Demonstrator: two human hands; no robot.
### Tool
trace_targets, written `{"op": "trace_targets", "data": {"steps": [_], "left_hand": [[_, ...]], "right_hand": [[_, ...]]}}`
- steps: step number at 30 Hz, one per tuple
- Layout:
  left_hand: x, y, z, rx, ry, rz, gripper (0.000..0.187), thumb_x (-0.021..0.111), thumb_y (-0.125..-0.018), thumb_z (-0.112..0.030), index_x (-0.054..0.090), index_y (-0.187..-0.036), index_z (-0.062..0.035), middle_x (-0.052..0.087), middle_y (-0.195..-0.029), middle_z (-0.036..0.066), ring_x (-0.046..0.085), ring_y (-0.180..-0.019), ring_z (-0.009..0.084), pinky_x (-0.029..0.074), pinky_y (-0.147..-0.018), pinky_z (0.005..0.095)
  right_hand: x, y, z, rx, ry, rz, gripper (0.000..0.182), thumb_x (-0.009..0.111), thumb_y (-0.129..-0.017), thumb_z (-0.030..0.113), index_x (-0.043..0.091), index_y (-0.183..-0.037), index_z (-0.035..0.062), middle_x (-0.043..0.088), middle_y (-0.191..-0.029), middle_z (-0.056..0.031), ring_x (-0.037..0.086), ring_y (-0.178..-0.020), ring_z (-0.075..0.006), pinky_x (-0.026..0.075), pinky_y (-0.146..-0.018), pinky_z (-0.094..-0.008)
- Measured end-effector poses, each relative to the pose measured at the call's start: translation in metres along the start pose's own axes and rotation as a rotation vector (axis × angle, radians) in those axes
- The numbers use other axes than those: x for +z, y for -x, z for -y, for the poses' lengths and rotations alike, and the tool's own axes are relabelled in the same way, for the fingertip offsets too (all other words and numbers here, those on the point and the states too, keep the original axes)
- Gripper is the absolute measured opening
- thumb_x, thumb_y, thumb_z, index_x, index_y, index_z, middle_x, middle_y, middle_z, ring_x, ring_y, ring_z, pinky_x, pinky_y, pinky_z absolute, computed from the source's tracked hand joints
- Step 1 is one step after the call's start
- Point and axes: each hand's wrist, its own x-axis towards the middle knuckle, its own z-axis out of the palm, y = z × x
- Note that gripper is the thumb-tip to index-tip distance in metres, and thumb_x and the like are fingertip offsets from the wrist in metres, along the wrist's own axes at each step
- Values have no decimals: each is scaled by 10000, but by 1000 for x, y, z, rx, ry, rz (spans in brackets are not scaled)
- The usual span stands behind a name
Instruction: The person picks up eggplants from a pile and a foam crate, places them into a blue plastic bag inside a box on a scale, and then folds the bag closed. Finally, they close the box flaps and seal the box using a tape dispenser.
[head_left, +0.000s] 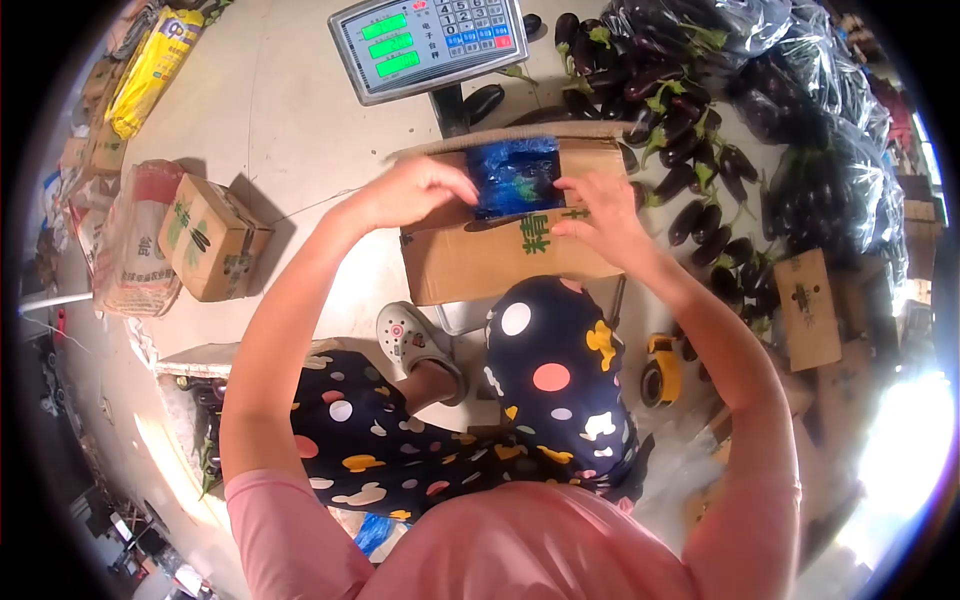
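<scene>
A cardboard box with green printed characters stands in front of me, its flaps parted. Blue plastic liner shows in the gap, with dark, shiny contents and a bit of green beneath it. My left hand reaches in from the left, its fingers bent and closed at the liner's left edge. On the other side, my right hand rests over the box's right flap. Its thumb and forefinger are apart, the forefinger touching the liner's right edge.
Behind the box rises a scale display with lit green readouts. Many eggplants lie to the right beside clear plastic bags. A yellow tape dispenser sits near my right knee. Left are a closed carton and a sack.
</scene>
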Motion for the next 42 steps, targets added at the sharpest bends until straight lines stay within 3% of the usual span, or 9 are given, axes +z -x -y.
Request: {"op": "trace_targets", "data": {"steps": [2,5,7,9,13,21,29,38,42], "left_hand": [[-13,6,-31,-29,221,-74,235,448,-796,89,643,-913,31,642,-992,122,602,-927,175,475,-824,287],[-1,2,-68,372,-100,-510,236,483,-805,54,635,-980,5,634,-1029,112,600,-951,212,473,-834,309],[13,-7,-56,277,-720,-721,379,586,-800,-142,560,-1172,-77,563,-1199,98,501,-1143,316,413,-946,376],[47,0,-25,-38,-567,-333,449,594,-790,-202,529,-1210,-55,506,-1269,146,443,-1210,329,380,-989,399],[87,26,-13,126,-771,-369,649,575,-801,-289,342,-1311,37,313,-1407,202,286,-1318,338,220,-1079,458],[91,19,-16,110,-781,-423,617,554,-822,-330,380,-1305,11,341,-1394,189,312,-1299,332,240,-1071,441],[81,-60,-26,-314,-772,-559,614,468,-874,-465,437,-1262,11,485,-1234,189,402,-1200,333,220,-1061,453],[100,-57,-21,-154,-891,-660,624,470,-871,-431,391,-1254,56,471,-1196,184,395,-1171,328,221,-1050,488],[102,-57,-19,-168,-882,-677,625,455,-875,-427,382,-1264,57,458,-1219,197,386,-1187,340,214,-1060,489]], "right_hand": [[1,-1,2,16,-73,-74,499,686,-726,386,534,-1113,109,516,-955,-69,503,-902,-262,322,-875,-381],[13,8,1,-46,-96,-203,437,702,-718,291,553,-1075,88,523,-1000,-64,506,-945,-263,352,-877,-409],[16,12,-1,-151,-24,-301,398,699,-714,218,565,-1063,82,528,-1050,-63,503,-995,-263,366,-893,-425],[7,14,10,-280,93,-394,375,687,-711,149,574,-1062,82,529,-1108,-65,495,-1054,-264,374,-915,-437],[1,11,18,-253,109,-337,424,670,-701,100,563,-1112,79,490,-1213,-80,441,-1165,-265,334,-990,-445],[19,-57,-17,101,183,-232,445,547,-854,361,540,-1147,26,548,-1158,-127,456,-1153,-276,280,-1030,-458],[8,-27,-18,-120,121,-291,383,548,-823,254,542,-1113,4,576,-1094,-132,516,-1047,-271,337,-969,-404],[-2,-23,-36,-130,45,-279,411,537,-860,251,497,-1198,20,521,-1216,-134,444,-1182,-269,278,-1022,-417],[-47,-57,-22,64,165,-593,472,526,-882,293,453,-1271,35,435,-1330,-146,366,-1261,-317,208,-1065,-449]]}}
